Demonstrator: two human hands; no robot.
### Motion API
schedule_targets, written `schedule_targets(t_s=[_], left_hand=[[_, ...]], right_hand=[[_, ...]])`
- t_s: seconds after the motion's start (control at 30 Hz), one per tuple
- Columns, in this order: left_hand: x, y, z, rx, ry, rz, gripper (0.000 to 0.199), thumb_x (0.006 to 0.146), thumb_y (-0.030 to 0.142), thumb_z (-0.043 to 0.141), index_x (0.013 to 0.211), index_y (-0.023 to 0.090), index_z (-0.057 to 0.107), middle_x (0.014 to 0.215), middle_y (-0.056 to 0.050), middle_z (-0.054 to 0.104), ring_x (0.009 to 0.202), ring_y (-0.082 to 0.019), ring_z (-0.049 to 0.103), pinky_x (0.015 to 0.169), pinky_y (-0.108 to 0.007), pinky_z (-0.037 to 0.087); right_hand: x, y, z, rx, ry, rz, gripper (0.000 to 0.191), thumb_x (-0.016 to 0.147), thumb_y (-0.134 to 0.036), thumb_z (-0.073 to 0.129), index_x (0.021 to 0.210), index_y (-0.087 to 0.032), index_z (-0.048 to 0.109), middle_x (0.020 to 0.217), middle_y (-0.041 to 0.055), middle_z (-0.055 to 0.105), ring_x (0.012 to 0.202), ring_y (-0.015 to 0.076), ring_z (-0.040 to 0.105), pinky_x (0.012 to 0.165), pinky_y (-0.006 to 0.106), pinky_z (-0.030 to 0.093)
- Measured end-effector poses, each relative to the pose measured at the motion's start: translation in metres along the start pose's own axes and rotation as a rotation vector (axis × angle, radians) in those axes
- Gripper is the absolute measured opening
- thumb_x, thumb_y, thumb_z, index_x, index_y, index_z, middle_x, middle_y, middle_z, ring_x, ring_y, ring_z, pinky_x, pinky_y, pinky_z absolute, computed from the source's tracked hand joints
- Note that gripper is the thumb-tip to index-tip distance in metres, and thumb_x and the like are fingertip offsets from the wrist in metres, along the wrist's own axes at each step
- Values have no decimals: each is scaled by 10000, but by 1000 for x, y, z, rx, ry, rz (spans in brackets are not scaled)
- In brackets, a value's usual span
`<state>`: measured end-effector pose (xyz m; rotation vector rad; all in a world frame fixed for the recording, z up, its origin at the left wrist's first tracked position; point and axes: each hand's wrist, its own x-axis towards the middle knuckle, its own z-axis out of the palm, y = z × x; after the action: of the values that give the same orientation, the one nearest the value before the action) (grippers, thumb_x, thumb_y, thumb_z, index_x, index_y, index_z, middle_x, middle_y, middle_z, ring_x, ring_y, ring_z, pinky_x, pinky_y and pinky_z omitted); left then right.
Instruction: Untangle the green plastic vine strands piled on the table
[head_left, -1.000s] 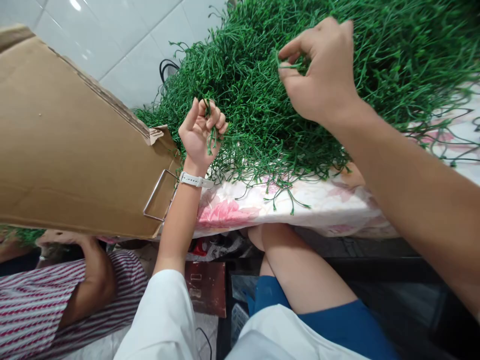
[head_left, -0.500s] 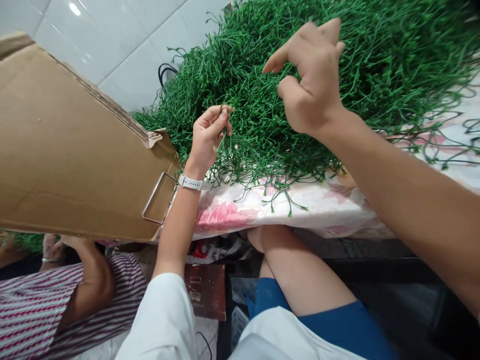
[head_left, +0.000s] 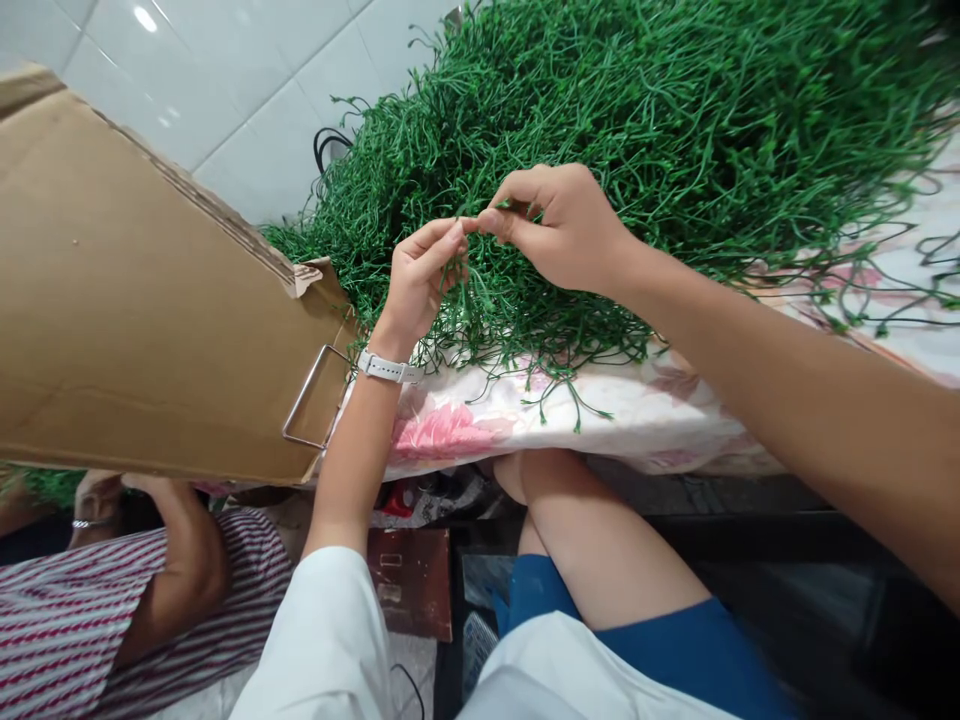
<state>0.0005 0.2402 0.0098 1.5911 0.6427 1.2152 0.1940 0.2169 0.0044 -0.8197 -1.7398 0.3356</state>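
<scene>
A big heap of thin green plastic-looking stems with small forked tips covers the table. Over its front edge, my left hand, with a white band at the wrist, pinches a green stem between thumb and fingers. My right hand meets it at the fingertips, thumb and forefinger pressed together. What the right fingers hold, if anything, is too small to make out. Stem ends hang below the left fingers.
A large cardboard box stands at the left, with a metal wire clip on its lower corner. A floral tablecloth runs along the front edge. Beyond the box sits a person in a striped top. White tiles lie behind.
My right hand has come down and left from above the heap, its fingers closing at my left fingertips. The left hand has barely moved and keeps its pinch.
</scene>
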Motion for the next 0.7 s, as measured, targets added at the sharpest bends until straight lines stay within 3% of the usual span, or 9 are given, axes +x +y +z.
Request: schedule_targets(t_s=[0.1, 0.27, 0.43, 0.6, 0.7], left_hand=[[2, 0, 0, -23, 9, 14, 133, 959, 291, 684, 889, 196, 744, 749, 23, 581, 515, -49, 515, 474, -190, 412], [6, -7, -2, 117, 6, 153, 257, 921, 461, 753, 899, 205, 740, 738, 26, 588, 472, -37, 443, 432, -195, 347], [10, -14, -12, 220, 1, 223, 283, 949, 488, 709, 890, 212, 729, 705, 19, 562, 522, -68, 532, 471, -203, 408], [17, -15, -22, 263, 158, 265, 333, 965, 515, 673, 866, 198, 688, 659, 27, 479, 566, -80, 574, 508, -201, 407], [16, -10, -21, 261, 191, 222, 347, 954, 514, 693, 841, 188, 664, 636, 39, 435, 547, -71, 546, 495, -192, 372]], right_hand=[[1, 3, -1, 65, 16, 24, 404, 922, -548, 732, 704, -239, 589, 657, -2, 575, 651, 156, 411, 671, 353, 314], [-2, -7, -2, 99, 7, 73, 369, 973, -434, 702, 695, -231, 570, 614, -28, 498, 604, 135, 353, 627, 341, 273], [-3, -10, -3, -15, 1, 66, 368, 984, -202, 640, 652, -210, 481, 592, -39, 443, 607, 123, 352, 630, 327, 271], [-3, -9, 0, 36, -158, -36, 374, 953, -205, 679, 641, -204, 472, 571, -53, 367, 605, 116, 336, 623, 317, 274], [-2, -10, 1, 125, -278, -69, 364, 947, -215, 692, 644, -197, 492, 575, -57, 337, 581, 103, 314, 602, 309, 258]])
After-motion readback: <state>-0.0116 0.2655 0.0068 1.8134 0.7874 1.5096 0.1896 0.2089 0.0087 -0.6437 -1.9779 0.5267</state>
